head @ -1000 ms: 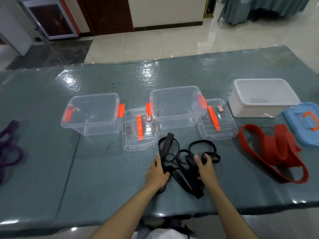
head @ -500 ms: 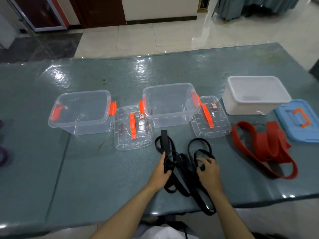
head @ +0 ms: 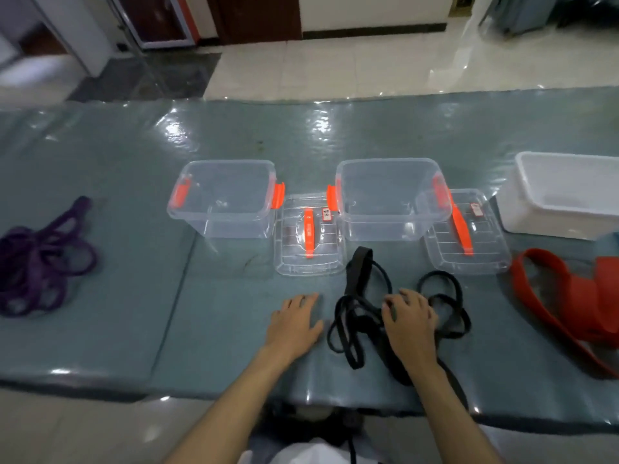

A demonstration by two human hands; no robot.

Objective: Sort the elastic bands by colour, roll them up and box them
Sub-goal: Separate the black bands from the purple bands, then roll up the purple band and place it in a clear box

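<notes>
A tangle of black elastic bands lies near the table's front edge, and one strand hangs over it. My right hand sits palm down on the tangle with its fingers curled over the strands. Left of the tangle, my left hand lies flat on the table with spread fingers and touches no band. Purple bands are heaped at the far left. Wide red bands lie at the right. Behind them stand two open clear boxes with orange clips and an open white box.
Two clear lids with orange handles lie flat, one between the clear boxes and one right of the middle box. A sliver of a blue lid shows at the right edge. The table has a glossy grey-green cover.
My left hand has let go of the black bands and moved left onto the bare table. My right hand has slid left over the tangle. The view has turned left, showing the purple bands.
</notes>
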